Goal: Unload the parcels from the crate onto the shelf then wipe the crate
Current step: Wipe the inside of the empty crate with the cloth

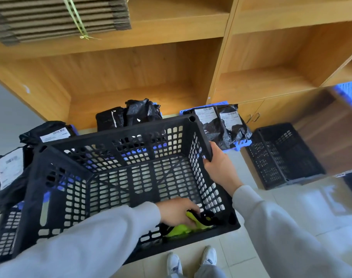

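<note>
A black perforated plastic crate (119,177) is in front of me, tilted, with no parcels inside. My right hand (219,167) grips its right rim. My left hand (178,212) reaches inside and presses a yellow-green cloth (183,228) against the near wall by the right corner. Black parcels with white labels lie beyond the crate: some at the left (9,171), some at the middle (129,115) and two at the right (221,121), resting on blue pallets (241,144) on the floor in front of the wooden shelf (131,77).
A second black crate (281,155) stands on the floor at the right. An open wooden cabinet door (331,127) hangs above it. A strapped bundle of flat cardboard (60,17) lies on an upper shelf. My feet (191,259) are on the tiled floor below the crate.
</note>
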Available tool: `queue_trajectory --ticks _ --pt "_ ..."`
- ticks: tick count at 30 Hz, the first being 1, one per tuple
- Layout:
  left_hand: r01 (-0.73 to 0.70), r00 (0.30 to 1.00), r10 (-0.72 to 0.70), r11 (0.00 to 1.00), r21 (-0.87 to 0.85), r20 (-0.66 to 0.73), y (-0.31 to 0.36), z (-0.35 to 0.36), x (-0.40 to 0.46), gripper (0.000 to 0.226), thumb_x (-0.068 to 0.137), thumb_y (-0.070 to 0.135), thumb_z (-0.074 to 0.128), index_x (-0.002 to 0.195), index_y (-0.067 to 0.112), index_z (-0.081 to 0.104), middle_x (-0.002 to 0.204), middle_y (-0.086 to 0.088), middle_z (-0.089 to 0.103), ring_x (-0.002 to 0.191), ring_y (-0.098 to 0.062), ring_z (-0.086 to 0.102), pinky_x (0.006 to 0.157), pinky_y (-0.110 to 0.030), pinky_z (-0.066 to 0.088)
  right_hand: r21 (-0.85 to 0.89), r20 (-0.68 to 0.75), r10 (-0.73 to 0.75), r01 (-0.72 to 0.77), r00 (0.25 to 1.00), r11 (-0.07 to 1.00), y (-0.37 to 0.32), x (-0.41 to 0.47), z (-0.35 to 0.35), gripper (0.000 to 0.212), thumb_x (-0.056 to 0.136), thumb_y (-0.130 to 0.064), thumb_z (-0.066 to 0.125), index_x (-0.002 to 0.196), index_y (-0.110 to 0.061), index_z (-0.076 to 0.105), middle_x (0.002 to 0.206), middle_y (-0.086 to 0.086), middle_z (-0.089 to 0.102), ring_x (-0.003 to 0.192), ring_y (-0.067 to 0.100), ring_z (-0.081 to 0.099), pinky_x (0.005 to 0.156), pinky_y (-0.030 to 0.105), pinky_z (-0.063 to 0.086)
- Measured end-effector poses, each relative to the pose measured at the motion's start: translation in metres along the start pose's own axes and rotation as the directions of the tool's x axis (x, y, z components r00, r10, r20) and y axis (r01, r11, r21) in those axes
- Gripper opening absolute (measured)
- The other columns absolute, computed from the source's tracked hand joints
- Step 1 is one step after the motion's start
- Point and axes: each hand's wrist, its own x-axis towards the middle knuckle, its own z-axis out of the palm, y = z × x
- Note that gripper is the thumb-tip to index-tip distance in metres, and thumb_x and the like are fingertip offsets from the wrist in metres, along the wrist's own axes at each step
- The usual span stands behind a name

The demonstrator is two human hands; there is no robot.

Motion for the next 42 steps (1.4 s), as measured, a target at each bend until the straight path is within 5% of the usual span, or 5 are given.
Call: queue_trajectory --ticks 9,19,32,38,42 --pt "-0.098 0.994 0.099 0.995 0.017 -0.042 0.039 -0.035 -0.044 0.023 0.094 0.021 0.07 0.117 0.019 0.069 0.075 0.019 0.053 0.067 0.011 0.051 0.058 -0.006 0.032 0.016 -0.011 0.026 -0.026 1.0 1.0 -0.006 -0.006 -0.001 0.032 0.092 -0.019 0.057 0.122 -0.025 0.049 0.101 0.006 0.071 0.088 0.033 0.066 0.081 0.045 0.057" --pt "0.06 0.998 -0.058 0.996 0.063 -0.04 0.036 0.006 0.015 0.036 0.095 0.025 0.064 0.131 0.021 0.061 0.123 -0.008 0.068 0.106 -0.028 0.063 0.093 -0.039 0.054 -0.015 -0.008 0.063 -0.063 0.998 0.998 -0.006 -0.004 -0.001 0.022 0.092 -0.021 0.057 0.109 -0.023 0.043 0.098 0.008 0.068 0.083 0.034 0.065 0.079 0.048 0.057" --pt "0.28 0.96 -0.28 0.959 -0.039 0.026 -0.007 0.04 0.09 0.024 0.095 0.03 0.065 0.092 0.008 0.058 0.092 -0.011 0.059 0.087 -0.025 0.058 0.079 -0.034 0.044 -0.001 0.014 0.05 -0.05 0.999 0.999 0.003 0.004 0.002 0.02 0.094 -0.021 0.056 0.11 -0.025 0.045 0.089 -0.001 0.061 0.08 0.029 0.062 0.071 0.043 0.054" --pt "0.388 0.92 -0.388 0.922 0.006 0.051 -0.021 0.058 0.113 0.028 0.098 0.017 0.057 0.123 0.005 0.054 0.132 -0.019 0.054 0.113 -0.032 0.056 0.085 -0.031 0.041 0.025 0.012 0.058 -0.059 0.998 0.998 0.004 0.002 0.002 0.023 0.091 -0.019 0.055 0.112 -0.023 0.048 0.097 0.003 0.068 0.087 0.033 0.063 0.075 0.045 0.055" --pt "0.449 0.893 -0.445 0.886 -0.113 0.061 -0.026 0.05 0.119 0.049 0.105 0.015 0.045 0.151 0.004 0.035 0.15 -0.014 0.043 0.135 -0.03 0.046 0.108 -0.033 0.04 0.019 0.016 0.054 -0.055 0.998 0.998 0.005 0.004 0.003 0.022 0.091 -0.02 0.055 0.111 -0.025 0.048 0.095 0.001 0.067 0.084 0.03 0.064 0.074 0.046 0.056"
